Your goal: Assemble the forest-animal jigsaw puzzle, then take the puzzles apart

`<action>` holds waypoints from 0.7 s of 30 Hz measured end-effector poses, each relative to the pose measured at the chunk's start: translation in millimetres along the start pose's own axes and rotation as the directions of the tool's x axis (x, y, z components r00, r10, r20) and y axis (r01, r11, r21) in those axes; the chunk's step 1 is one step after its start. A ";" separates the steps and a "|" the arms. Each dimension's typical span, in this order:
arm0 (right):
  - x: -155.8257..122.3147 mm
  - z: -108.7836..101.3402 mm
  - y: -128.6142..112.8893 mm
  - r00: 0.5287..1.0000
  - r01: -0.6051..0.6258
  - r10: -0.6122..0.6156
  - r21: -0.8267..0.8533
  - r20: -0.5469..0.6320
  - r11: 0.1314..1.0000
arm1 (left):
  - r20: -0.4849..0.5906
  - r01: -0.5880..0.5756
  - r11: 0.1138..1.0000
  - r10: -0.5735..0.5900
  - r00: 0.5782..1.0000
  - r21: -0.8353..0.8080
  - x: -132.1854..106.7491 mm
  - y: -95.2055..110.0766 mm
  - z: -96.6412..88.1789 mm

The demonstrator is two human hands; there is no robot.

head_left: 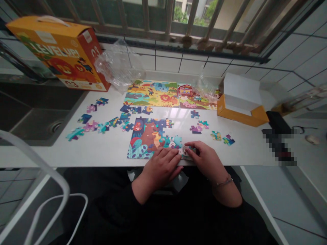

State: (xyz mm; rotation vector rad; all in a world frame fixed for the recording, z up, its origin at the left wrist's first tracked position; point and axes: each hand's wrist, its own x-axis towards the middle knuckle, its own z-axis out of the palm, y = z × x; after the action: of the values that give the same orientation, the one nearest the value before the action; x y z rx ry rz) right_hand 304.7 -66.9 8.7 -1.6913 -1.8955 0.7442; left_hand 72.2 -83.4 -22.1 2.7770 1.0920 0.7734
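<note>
A half-built jigsaw with a brown bear lies on the white counter near its front edge. My left hand rests flat on the puzzle's lower right corner, fingers stretched out. My right hand is beside it, fingers curled, pinching a small puzzle piece against the puzzle's right edge. Loose pieces lie scattered to the left, and a few more loose pieces lie to the right.
Two finished puzzles lie at the back of the counter. An orange puzzle box stands at back left beside a clear plastic bag. An open orange-and-white box sits at right. A sink lies left; a white chair frame is near.
</note>
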 end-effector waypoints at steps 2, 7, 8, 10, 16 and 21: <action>-0.8 0.6 0.0 1.000 -0.010 0.010 0.003 0.010 1.000 | 0.008 0.000 1.000 0.000 1.000 0.004 0.3 0.2 -0.6; -1.7 3.9 -3.9 0.994 -0.110 0.110 -0.011 -0.009 0.994 | 0.015 -0.007 1.000 0.007 1.000 0.023 0.1 0.2 -0.5; -1.5 5.3 -5.0 0.993 -0.111 0.110 -0.022 -0.030 0.994 | 0.018 -0.007 1.000 0.007 1.000 0.027 -0.1 0.1 -0.4; -1.1 8.6 -6.8 0.995 -0.072 0.068 -0.058 -0.074 0.996 | 0.023 -0.011 0.999 0.011 1.000 0.037 -0.4 -0.3 -0.1; -3.3 17.9 -10.4 0.989 0.074 -0.095 -0.168 -0.117 0.983 | 0.020 -0.013 0.999 0.012 1.000 0.038 0.0 -1.0 0.8; -6.3 19.7 -12.8 0.982 0.074 -0.095 -0.129 -0.165 0.989 | 0.012 -0.018 0.999 0.017 1.000 0.049 0.7 -0.6 0.5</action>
State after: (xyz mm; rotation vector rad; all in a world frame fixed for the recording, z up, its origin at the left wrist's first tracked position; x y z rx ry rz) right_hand 282.8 -75.7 3.0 -1.6765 -1.9127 0.4433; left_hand 72.5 -82.4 -22.3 2.8313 1.1007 0.7407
